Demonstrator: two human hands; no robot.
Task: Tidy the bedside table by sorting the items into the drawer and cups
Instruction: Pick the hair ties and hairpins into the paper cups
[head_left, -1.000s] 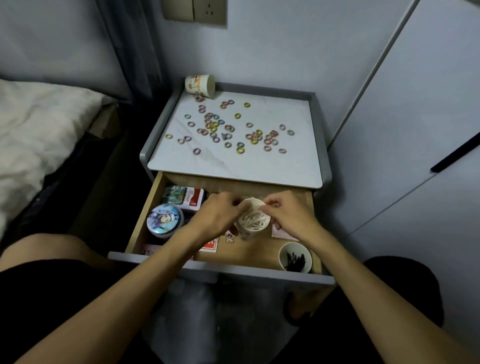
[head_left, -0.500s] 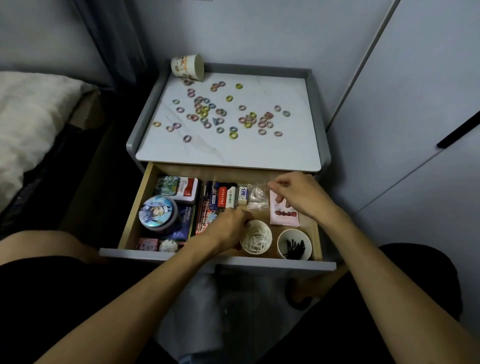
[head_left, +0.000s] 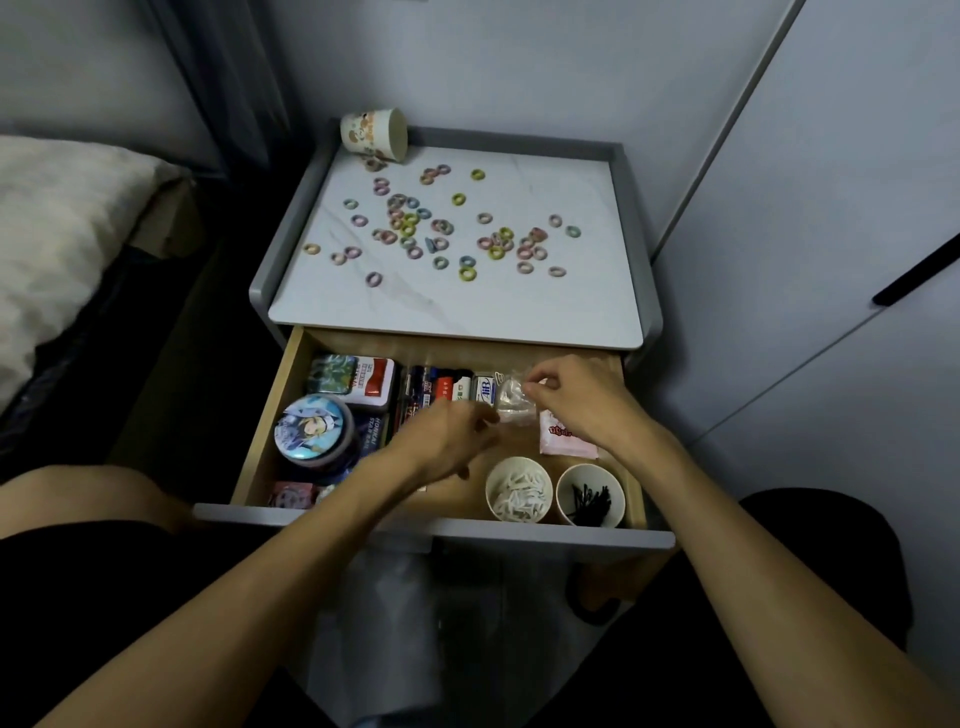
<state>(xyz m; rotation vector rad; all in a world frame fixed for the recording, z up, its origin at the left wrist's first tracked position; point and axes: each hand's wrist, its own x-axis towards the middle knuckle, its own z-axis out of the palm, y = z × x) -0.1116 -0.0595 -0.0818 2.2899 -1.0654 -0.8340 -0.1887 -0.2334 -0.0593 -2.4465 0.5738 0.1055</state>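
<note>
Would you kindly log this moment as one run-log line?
drawer open | right hand pinches clear bag | left hand near bag, grip unclear | rings scattered on tabletop | printed cup tipped over

The tabletop (head_left: 519, 312) looks like smooth white marble-pattern stone with a faint sheen, boxed in by a matt grey rim (head_left: 519, 140). The drawer (head_left: 267, 415) is pale bare-looking wood inside, with a matt grey front. The tipped cup (head_left: 366, 134) is printed paper; the cup of white bits (head_left: 519, 464) and the cup of black pins (head_left: 589, 472) look like plain white paper. The pastel rings (head_left: 458, 199) seem soft and matt, cloth or rubber, hard to say. The plastic bag (head_left: 514, 402) is clear and crinkly. The round tin (head_left: 311, 426) has a glossy printed lid. The bed (head_left: 52, 223) is rumpled off-white cloth.
</note>
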